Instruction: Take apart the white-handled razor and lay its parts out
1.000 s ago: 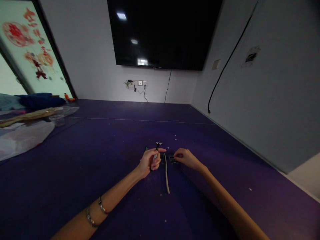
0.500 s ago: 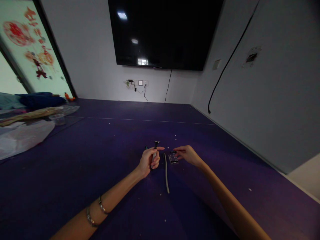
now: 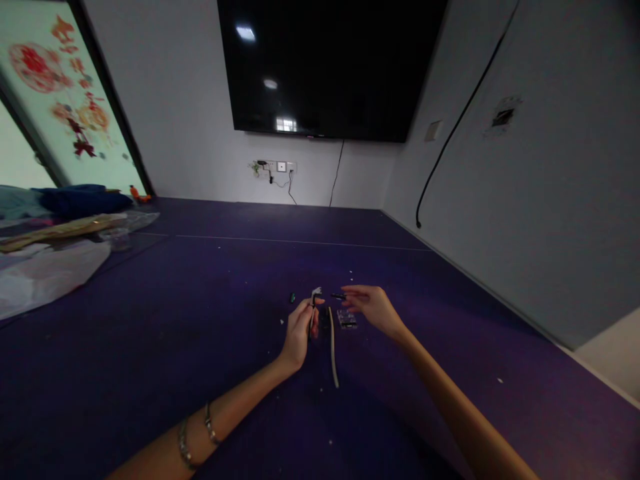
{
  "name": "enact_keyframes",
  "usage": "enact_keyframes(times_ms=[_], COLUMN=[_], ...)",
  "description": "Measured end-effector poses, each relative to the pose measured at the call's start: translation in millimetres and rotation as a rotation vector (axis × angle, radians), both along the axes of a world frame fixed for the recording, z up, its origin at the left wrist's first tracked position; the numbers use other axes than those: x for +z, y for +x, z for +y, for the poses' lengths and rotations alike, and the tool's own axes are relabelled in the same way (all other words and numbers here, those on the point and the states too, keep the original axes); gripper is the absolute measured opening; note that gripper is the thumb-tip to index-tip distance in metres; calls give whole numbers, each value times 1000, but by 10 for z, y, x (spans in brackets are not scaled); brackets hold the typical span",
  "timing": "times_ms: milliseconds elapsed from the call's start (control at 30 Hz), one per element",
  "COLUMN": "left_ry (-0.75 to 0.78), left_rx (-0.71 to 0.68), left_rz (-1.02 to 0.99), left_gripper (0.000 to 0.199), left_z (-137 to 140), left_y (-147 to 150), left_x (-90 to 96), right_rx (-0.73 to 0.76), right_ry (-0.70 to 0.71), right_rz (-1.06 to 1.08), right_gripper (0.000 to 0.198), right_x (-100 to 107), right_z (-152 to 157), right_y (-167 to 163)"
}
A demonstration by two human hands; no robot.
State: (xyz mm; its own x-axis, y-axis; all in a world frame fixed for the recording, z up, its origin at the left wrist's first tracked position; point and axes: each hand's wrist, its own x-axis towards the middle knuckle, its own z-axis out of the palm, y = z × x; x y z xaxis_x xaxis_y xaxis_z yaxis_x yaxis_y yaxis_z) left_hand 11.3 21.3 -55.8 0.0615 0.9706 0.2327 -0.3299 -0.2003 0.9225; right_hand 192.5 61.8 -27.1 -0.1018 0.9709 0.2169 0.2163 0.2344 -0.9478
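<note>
My left hand (image 3: pixel 299 331) is closed around a slim cable-like piece (image 3: pixel 313 299), dark near the fingers, with a pale, splayed tip pointing up. Too small to make out is what that tip consists of. Opposite it, my right hand (image 3: pixel 371 305) pinches a small dark stick-like piece (image 3: pixel 339 296) whose end points toward the left hand; the two pieces are apart. Between and below the hands, a short grey cable (image 3: pixel 333 350) lies lengthwise on the purple surface. A small clear-and-dark packet-like item (image 3: pixel 347 319) rests under my right fingers.
A small dark green item (image 3: pixel 293 297) lies left of my left hand. Pale scraps dot the purple surface (image 3: pixel 200 367). Plastic bags (image 3: pixel 55 280) and dark blue cloth (image 3: pixel 83 200) are piled at the far left. A black cable (image 3: pixel 457 127) hangs along the right wall.
My right hand has lifted from the packet-like item with the small dark piece between its fingers. My left hand has turned, tilting the cable-like piece's tip to the right.
</note>
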Motion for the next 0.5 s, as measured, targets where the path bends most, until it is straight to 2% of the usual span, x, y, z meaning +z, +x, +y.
enact_keyframes(times_ms=[233, 500], left_ry=[143, 160], left_rx=[-78, -76], left_rz=[213, 236], left_gripper=[20, 24], left_z=[-208, -223], left_y=[89, 103], left_x=[72, 43], right_rx=[48, 93], right_ry=[155, 224], right_rz=[1, -36], right_gripper=[24, 21], right_x=[274, 389], right_z=[-229, -352], right_y=[-144, -197])
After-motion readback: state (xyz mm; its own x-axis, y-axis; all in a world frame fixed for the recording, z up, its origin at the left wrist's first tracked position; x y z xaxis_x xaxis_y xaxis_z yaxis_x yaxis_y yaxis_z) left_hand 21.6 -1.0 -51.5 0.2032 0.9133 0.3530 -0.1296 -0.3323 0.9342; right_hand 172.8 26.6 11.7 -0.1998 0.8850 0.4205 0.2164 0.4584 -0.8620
